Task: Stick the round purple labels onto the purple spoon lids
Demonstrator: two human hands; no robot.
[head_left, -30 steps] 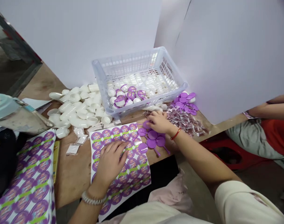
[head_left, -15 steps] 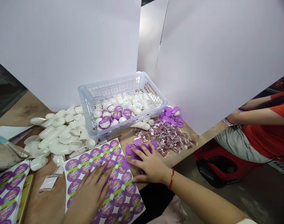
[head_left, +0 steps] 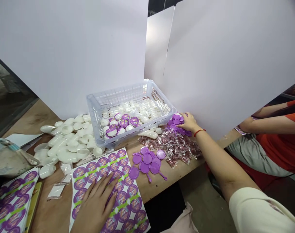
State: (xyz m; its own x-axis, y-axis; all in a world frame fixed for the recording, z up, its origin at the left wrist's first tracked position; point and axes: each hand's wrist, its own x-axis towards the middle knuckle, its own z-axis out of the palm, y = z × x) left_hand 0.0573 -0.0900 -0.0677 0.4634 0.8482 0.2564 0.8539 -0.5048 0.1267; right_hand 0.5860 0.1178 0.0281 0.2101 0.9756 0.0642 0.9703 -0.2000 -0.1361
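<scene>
My left hand (head_left: 96,204) lies flat, fingers apart, on a sheet of round purple stickers (head_left: 108,187) at the table's front edge. My right hand (head_left: 189,122) reaches far right to a heap of purple plastic lids (head_left: 177,123) beside the white board; its fingers curl over the lids and I cannot make out whether they hold one. A second cluster of purple lids with stems (head_left: 147,160) lies between the two hands. Small clear packets of red pieces (head_left: 175,145) are spread under my right forearm.
A pale blue slotted basket (head_left: 96,106) holds white cups, some stickered. Loose white cups (head_left: 67,142) pile to its left. Another sticker sheet (head_left: 11,200) lies far left. White boards stand behind. A person in red (head_left: 278,142) sits at right.
My right hand left the near cluster of purple lids and moved up and right to the far heap by the board. My left hand stayed on the sticker sheet.
</scene>
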